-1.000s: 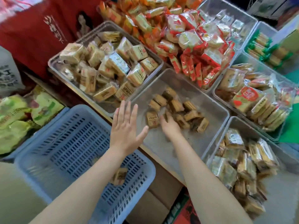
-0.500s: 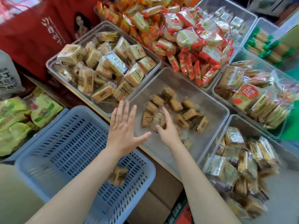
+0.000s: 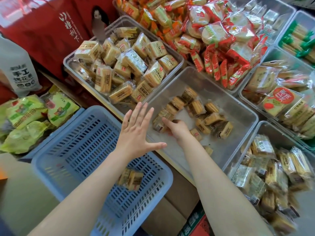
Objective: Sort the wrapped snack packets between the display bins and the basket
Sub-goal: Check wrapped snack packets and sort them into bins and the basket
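Basket [image 3: 71,160] left of bin [image 3: 238,133]; packets [image 3: 211,119] in bin.

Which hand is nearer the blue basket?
Left. The left hand hovers open over the blue basket's far rim; the right hand is inside the clear bin, on packets.

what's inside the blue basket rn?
Blue basket: a couple of tan packets near its close corner, partly covered by the left forearm. The rest is bare slatted floor.
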`<state>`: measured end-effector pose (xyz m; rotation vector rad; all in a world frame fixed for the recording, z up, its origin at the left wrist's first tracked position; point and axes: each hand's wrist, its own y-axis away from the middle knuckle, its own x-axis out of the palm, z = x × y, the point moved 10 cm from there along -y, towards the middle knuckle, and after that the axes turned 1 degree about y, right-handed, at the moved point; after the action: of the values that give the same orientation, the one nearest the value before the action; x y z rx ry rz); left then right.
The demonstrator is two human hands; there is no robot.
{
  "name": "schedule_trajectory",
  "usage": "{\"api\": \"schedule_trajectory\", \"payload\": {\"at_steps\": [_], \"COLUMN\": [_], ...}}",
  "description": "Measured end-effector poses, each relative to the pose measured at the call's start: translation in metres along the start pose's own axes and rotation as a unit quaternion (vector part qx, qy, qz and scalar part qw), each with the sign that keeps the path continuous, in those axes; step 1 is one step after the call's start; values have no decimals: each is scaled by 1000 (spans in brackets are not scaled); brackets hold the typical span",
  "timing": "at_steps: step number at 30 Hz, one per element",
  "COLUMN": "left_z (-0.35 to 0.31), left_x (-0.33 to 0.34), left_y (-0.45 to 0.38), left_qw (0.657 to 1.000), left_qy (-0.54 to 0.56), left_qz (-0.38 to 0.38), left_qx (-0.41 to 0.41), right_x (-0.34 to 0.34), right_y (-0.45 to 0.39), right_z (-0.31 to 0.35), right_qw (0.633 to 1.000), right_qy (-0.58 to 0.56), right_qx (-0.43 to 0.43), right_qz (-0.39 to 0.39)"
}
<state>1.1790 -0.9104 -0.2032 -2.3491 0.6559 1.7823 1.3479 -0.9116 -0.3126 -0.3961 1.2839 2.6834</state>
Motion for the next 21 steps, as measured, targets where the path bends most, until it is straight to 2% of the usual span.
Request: {"api": "schedule_trajectory", "payload": {"at_steps": [2,5,11,14,18,21], "left_z": [0,0,2,2,1,-5], "left_x": [1,0,2,2,-1,-12], "left_y": [0,0,0,-1,1,3], "left_qw": [1000,1000,1000,1000,1000,997], "left_qy": [1,6,8,3,15,73], "left_qz": [-2,-6,0,8,8,8], "left_qx": [0,2,-1,-4,-10,-19], "right_x": [10,22,30,15,-24,-53], "right_y": [2,5,14,26,52,93], "right_z": [-5,-11,3,4,-6,-7], "right_qw": [994,984,975,983,974,972], "right_qy": [-98,-164,-199,-171,-227,-228], "right_qx": [21,39,9,-2,-12,-44], "right_qz": [39,53,99,73,9,-32]}}
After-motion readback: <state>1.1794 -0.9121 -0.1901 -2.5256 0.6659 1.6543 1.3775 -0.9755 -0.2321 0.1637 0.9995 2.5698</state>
